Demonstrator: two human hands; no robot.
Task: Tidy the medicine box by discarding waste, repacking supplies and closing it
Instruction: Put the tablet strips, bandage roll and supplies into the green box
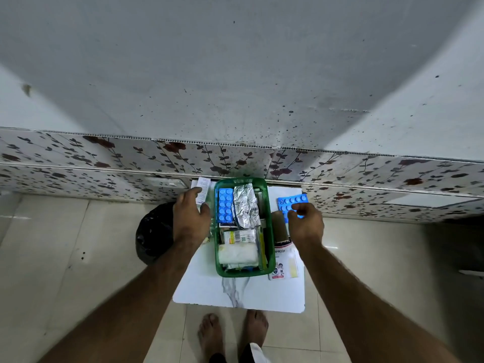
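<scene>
A green medicine box [271,254] stands open on a small white table [209,292]. Inside lie a blue blister strip [225,204], a crumpled foil strip [245,205], a small labelled carton [239,236] and a white gauze roll [237,254]. My right hand [306,224] pinches a second blue blister strip [292,201] lying to the right of the box. My left hand [190,216] rests left of the box, fingers on a white paper leaflet [203,188].
A black waste bag [153,234] sits on the floor left of the table. A brown roll [278,226] and a printed plaster packet [284,262] lie right of the box. A floral-tiled wall [104,163] runs behind. My bare feet [233,334] stand before the table.
</scene>
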